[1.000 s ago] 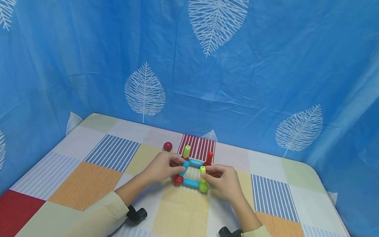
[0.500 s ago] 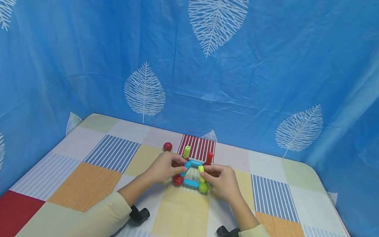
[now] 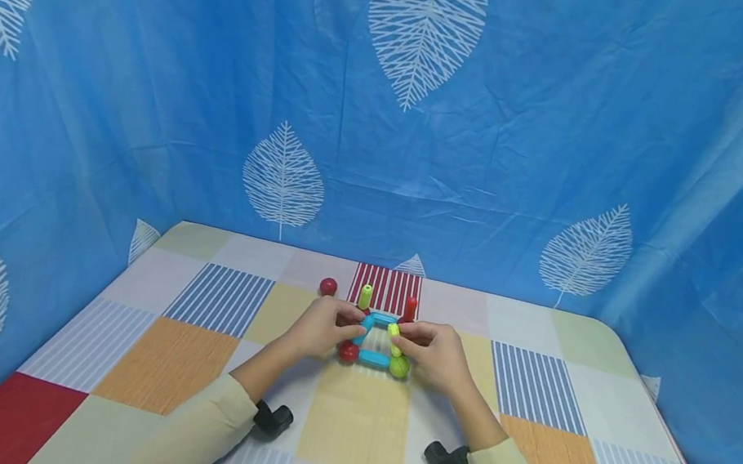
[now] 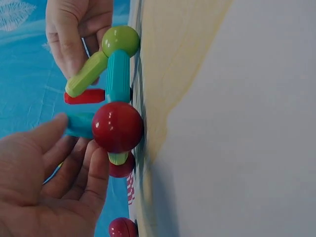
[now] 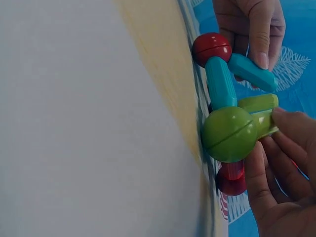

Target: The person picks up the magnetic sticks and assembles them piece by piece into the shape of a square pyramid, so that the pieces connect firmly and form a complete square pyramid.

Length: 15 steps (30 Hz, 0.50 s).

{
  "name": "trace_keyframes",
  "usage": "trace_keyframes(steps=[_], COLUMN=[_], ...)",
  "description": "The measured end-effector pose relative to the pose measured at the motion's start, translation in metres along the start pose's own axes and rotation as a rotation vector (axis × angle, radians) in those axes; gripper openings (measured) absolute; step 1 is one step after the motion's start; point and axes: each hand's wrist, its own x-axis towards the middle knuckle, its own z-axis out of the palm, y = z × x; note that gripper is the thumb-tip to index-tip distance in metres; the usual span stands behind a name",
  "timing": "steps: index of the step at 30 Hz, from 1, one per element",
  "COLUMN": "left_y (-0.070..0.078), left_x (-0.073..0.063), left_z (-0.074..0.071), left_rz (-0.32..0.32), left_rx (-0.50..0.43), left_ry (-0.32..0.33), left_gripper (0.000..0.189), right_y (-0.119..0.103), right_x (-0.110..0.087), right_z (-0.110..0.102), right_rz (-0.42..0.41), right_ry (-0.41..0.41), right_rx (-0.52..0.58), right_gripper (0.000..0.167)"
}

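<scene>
My left hand (image 3: 323, 327) pinches a blue magnetic stick (image 5: 253, 71) that rises from the near-left red ball (image 4: 117, 127). Opposite it, my right hand (image 3: 441, 355) holds a yellow-green magnetic stick (image 4: 88, 74) between thumb and fingers, its lower end on the green ball (image 5: 229, 134). Both sticks lean inward, toward each other. A blue stick (image 3: 374, 359) lies flat between these two front balls. At the back, another blue stick (image 3: 383, 320) lies crosswise, with a yellow-green stick (image 3: 366, 297) upright at its left and a red stick (image 3: 411, 309) upright at its right.
A loose red ball (image 3: 329, 287) sits behind my left hand, apart from the frame. The patchwork cloth (image 3: 355, 428) covers the table, and a blue leaf-patterned curtain (image 3: 510, 124) hangs around its back and sides. Black wrist mounts (image 3: 272, 419) stick out below both hands.
The blue stick in my left hand and the yellow-green stick in my right hand have tipped slightly inward, toward each other. The balls and the back sticks have stayed put.
</scene>
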Motion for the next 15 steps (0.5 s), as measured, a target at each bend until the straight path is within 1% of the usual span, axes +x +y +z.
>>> trace_keyframes(steps=[2,5,7,9,11,13,15], left_y=[0.0,0.0,0.0,-0.001,-0.002,-0.003,-0.004], left_x=[0.002,0.01,0.017,0.024,0.03,0.034,0.037], left_z=[-0.001,-0.003,-0.003,-0.003,-0.002,0.0,0.001], left_rz=[-0.015,-0.042,-0.055,-0.054,-0.051,-0.055,-0.053], left_rx=[-0.007,-0.035,-0.045,-0.044,-0.032,-0.03,-0.033], left_ry=[0.037,0.127,0.172,0.176,0.157,0.134,0.122], left_gripper=[0.019,0.015,0.019,0.025,0.032,0.033,0.029], right_y=[-0.001,-0.002,-0.001,0.001,0.004,0.006,0.007], right_x=[0.002,0.009,0.015,0.021,0.027,0.032,0.035], right_z=[-0.003,-0.009,-0.013,-0.014,-0.014,-0.014,-0.013], right_rz=[0.024,0.038,0.032,0.014,-0.004,-0.011,-0.02], right_ry=[0.033,0.112,0.158,0.167,0.153,0.122,0.084], right_rx=[0.042,0.096,0.097,0.06,0.038,0.039,0.061], right_gripper=[0.023,0.022,0.022,0.024,0.029,0.032,0.033])
